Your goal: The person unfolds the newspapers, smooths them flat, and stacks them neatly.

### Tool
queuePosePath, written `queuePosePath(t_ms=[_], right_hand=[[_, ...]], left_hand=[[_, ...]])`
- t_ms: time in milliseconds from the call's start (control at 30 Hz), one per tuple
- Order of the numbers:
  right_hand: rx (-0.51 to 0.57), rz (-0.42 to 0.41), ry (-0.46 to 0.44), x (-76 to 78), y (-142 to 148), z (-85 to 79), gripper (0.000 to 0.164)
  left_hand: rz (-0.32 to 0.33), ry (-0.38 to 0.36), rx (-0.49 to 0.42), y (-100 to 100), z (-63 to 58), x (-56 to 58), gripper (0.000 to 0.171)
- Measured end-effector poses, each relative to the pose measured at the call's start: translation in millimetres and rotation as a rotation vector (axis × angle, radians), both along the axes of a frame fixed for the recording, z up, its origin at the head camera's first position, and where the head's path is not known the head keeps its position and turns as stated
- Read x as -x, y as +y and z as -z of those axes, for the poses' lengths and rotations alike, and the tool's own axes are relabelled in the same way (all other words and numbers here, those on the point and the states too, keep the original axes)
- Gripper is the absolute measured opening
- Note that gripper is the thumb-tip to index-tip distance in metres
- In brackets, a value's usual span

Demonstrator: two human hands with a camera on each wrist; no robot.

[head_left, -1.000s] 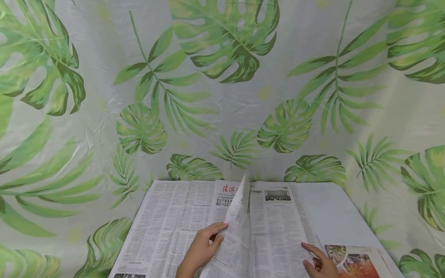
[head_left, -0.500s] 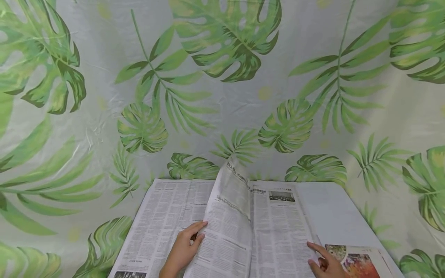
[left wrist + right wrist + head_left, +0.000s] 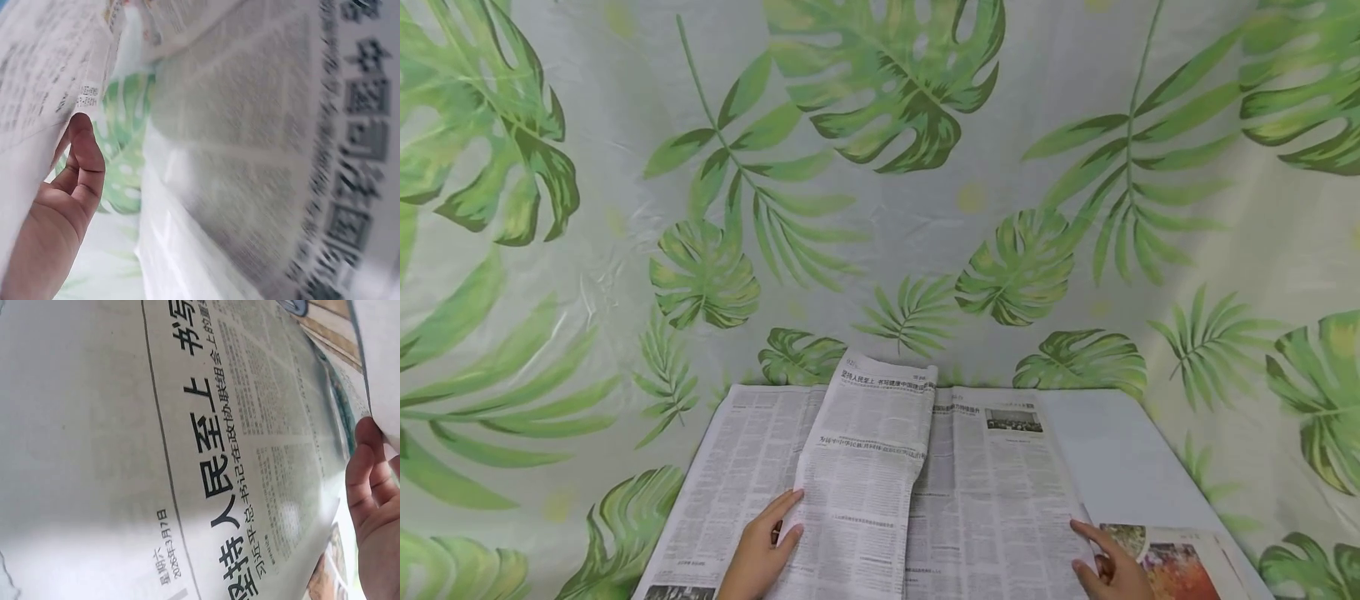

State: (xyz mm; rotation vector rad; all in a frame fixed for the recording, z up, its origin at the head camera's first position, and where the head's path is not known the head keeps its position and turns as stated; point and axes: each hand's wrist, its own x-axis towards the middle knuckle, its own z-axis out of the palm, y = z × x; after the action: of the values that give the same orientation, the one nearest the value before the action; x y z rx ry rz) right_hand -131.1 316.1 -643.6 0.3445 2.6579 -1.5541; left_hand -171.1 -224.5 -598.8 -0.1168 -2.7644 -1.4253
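A newspaper (image 3: pixel 1011 492) lies open across the table (image 3: pixel 1123 454), reaching the far edge and covering the left and middle; a bare white strip shows toward the far right corner. Near the right edge, close to the person, lies a colourful printed sheet (image 3: pixel 1183 571), part of it hidden by a hand.

The left hand (image 3: pixel 763 537) pinches the outer edge of a raised page (image 3: pixel 865 471), thumb on one face and fingers at the edge. The right hand (image 3: pixel 1108 562) grips the right-hand margin of the spread between thumb and fingers; how many layers it holds I cannot tell.

Over the last second the left hand has travelled toward the table's left edge, taking the page with it. What was a narrow, nearly edge-on fold has swung open to show a broad printed face, its headlines now readable and its top standing up in front of the leaf-print curtain (image 3: pixel 902 225). The red masthead seen earlier is hidden behind it. The right hand has shifted only slightly outward. I judge the page turn to be past its midpoint, with the page still bowed and not yet laid flat.
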Motion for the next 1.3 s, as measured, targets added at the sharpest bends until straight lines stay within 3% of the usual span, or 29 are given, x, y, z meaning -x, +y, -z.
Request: queuePosePath(t_ms=[133,333,500,833,967,1167,1300], right_hand=[[-0.014,-0.029,-0.008,4.4,6,3.9,0.063],[0.002,-0.067,-0.022,6.7,13,8.0,0.070],[0.080,-0.100,-0.059,6.9,17,10.4,0.075],[0.124,-0.214,-0.078,10.2,35,22.6,0.082],[0.107,-0.222,-0.058,11.2,37,23.3,0.080],[0.072,-0.143,-0.093,9.5,38,19.2,0.082],[0.071,-0.188,-0.107,12.9,41,19.5,0.083]], left_hand=[[-0.018,-0.056,-0.006,-15,7.2,-4.9,0.054],[-0.068,-0.040,0.068,-36,18.2,-8.3,0.041],[-0.104,-0.058,0.110,-52,21.5,-11.0,0.037],[-0.119,-0.083,0.203,-81,29.4,-11.8,0.054],[-0.153,-0.092,0.228,-89,32.7,-13.3,0.048],[-0.177,-0.045,0.244,-96,39.0,-14.6,0.039],[-0.185,0.004,0.280,-104,44.6,-19.5,0.046]])
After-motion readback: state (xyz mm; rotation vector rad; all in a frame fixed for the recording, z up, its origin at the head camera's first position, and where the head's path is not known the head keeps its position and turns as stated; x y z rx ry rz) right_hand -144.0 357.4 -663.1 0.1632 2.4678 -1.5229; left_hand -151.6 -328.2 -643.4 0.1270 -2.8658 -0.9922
